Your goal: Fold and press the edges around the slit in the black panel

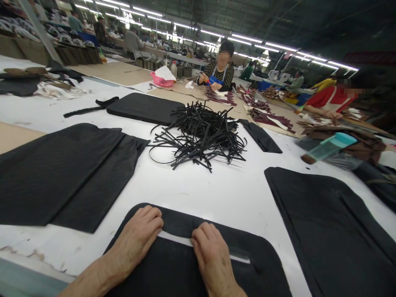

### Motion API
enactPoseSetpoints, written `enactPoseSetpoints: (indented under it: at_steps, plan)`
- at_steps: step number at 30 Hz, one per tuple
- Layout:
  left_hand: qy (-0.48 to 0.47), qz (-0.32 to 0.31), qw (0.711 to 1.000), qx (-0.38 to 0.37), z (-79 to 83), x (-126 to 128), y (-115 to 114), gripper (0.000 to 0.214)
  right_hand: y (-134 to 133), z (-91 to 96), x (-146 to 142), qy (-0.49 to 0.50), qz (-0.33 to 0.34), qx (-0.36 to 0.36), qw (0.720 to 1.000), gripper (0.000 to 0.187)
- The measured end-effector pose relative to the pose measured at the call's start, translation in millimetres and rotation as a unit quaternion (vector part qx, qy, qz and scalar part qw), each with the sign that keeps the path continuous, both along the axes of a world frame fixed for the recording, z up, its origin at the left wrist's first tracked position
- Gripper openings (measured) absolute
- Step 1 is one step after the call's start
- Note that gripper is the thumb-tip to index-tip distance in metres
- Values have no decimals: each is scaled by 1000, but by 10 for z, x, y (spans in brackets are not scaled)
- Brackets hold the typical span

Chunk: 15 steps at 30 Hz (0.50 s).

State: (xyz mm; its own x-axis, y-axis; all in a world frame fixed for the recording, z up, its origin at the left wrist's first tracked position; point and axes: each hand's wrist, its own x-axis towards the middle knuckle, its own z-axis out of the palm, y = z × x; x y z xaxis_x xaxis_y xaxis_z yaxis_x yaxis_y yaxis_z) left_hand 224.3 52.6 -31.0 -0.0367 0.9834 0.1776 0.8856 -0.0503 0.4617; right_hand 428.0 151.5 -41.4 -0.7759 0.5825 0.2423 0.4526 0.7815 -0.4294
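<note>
Directly in front of me lies a black panel [173,268] with rounded corners, close to the table's near edge. A narrow white strip [176,238] runs across its upper part; I cannot tell whether it is tape or a gap. My left hand [140,229] has curled fingers gripping the panel's black band at the strip's left end. Further right, my right hand [213,255] presses its bent fingers together on the same band, covering part of the strip. Both hands hide what lies under their fingertips.
Beyond the panel is a heap of thin black strips [207,132] beside a black padded board [145,107]. Black sheets [62,173] lie left, black panels [328,222] right. A teal-lidded bottle [331,146] and pink basin [162,80] stand farther off. Two people [227,70] work across the table.
</note>
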Motion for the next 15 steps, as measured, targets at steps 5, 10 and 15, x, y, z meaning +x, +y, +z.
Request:
enactPoseSetpoints:
  at_steps: [5, 10, 15]
  plan:
    - [9, 24, 1000, 6, 20, 34, 27, 22, -2, -19, -12, -23, -41, 4, 999, 19]
    - [2, 58, 998, 12, -26, 86, 4, 24, -20, -37, -56, -42, -72, 81, 993, 20]
    - [4, 93, 996, -12, -83, 133, -20, 23, -41, -70, -89, -74, -80, 154, 982, 21]
